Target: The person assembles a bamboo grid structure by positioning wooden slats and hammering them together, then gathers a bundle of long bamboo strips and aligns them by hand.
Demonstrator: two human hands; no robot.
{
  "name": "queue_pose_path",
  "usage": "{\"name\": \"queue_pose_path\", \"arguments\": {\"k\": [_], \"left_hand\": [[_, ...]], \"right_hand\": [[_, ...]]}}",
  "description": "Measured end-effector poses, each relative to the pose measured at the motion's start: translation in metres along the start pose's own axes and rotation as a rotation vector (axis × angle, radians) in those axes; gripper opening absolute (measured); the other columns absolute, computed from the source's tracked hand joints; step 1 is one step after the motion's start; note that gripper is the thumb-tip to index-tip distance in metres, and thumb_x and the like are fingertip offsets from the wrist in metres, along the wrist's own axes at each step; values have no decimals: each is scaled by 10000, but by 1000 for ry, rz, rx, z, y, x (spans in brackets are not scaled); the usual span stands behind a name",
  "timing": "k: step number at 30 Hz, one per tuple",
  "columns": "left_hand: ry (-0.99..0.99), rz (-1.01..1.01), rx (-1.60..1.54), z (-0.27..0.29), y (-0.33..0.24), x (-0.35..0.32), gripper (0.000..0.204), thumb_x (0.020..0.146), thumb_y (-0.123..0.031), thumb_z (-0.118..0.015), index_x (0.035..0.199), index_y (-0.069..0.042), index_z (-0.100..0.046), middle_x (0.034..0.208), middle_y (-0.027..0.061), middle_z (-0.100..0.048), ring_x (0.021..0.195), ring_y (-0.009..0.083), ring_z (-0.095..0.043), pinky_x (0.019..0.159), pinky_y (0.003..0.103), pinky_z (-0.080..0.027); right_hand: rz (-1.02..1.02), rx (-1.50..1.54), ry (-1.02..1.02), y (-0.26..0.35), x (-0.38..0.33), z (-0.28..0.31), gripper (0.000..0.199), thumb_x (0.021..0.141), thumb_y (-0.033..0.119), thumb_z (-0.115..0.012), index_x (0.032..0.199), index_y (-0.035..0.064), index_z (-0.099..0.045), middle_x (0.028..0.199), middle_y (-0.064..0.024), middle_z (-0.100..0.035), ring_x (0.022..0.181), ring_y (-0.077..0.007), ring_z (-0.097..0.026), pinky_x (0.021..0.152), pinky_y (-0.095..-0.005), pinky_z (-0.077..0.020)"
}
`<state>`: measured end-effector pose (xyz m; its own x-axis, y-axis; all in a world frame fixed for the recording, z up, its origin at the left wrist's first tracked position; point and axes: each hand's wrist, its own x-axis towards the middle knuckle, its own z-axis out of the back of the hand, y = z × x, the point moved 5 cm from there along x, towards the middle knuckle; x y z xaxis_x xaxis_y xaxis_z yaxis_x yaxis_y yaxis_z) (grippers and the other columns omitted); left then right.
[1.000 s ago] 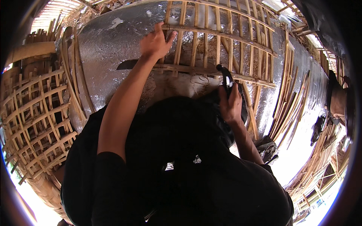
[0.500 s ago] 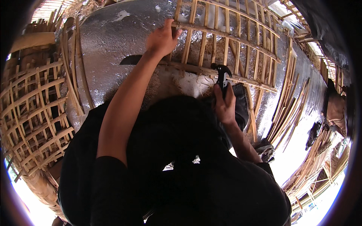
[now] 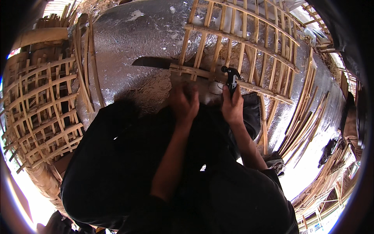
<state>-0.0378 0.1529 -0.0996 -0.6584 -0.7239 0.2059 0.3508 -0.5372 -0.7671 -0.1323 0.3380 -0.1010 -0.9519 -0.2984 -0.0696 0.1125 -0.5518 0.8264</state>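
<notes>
My right hand (image 3: pixel 233 109) is wrapped round the handle of a black claw hammer (image 3: pixel 232 78), whose head is upward beside the near rail of a bamboo lattice (image 3: pixel 241 39). Thin strips cross several longer rails in this frame. My left hand (image 3: pixel 186 104) is in shadow, close to my body and below the lattice's near left corner. Motion smears its fingers, so whether they hold anything is unclear. Left of that corner, a dark curved blade (image 3: pixel 152 61), like a machete's, lies on the ground sheet, its other end hidden at the rail.
A shiny silver sheet (image 3: pixel 117 46) covers the ground. A second woven bamboo lattice (image 3: pixel 43 105) stands at the left, next to long loose bamboo strips (image 3: pixel 86 66). More split strips (image 3: pixel 304 113) lie at the right. Dark cloth (image 3: pixel 274 163) is near my right forearm.
My left hand has left the lattice's upper rail and come down toward my body. The hammer stays in my right hand at nearly the same place; the whole view has shifted slightly.
</notes>
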Motion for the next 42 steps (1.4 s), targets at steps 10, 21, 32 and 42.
{"name": "queue_pose_path", "arguments": {"k": [10,21,32,42], "left_hand": [[105,-257,385,-15,-18,9,312,980,-315,-635,1016,-7,-596,857,198,-618,787,402,-624,720,507,-483],[146,-527,282,-23,0,27,298,944,-273,-658,1084,-12,-625,801,190,-651,721,387,-661,664,480,-543],[193,-528,245,-30,4,26,316,828,-253,-738,1065,-60,-656,811,118,-684,738,324,-684,667,450,-557],[219,-428,340,-29,6,24,204,821,-249,-749,946,-110,-667,734,105,-656,700,309,-677,692,455,-553]], "right_hand": [[-50,82,99,11,5,6,395,1019,216,-610,1283,-60,-505,972,-344,-664,936,-551,-630,760,-563,-495],[-149,123,168,6,6,4,342,1021,227,-607,1187,-61,-528,897,-293,-658,773,-469,-659,700,-525,-503],[296,-140,-122,40,3,11,225,1059,244,-560,1047,20,-555,671,-42,-557,477,-112,-528,425,-291,-415],[-533,866,-189,35,-34,31,388,1100,415,-429,987,63,-546,712,-60,-541,455,-163,-480,426,-305,-403]]}}
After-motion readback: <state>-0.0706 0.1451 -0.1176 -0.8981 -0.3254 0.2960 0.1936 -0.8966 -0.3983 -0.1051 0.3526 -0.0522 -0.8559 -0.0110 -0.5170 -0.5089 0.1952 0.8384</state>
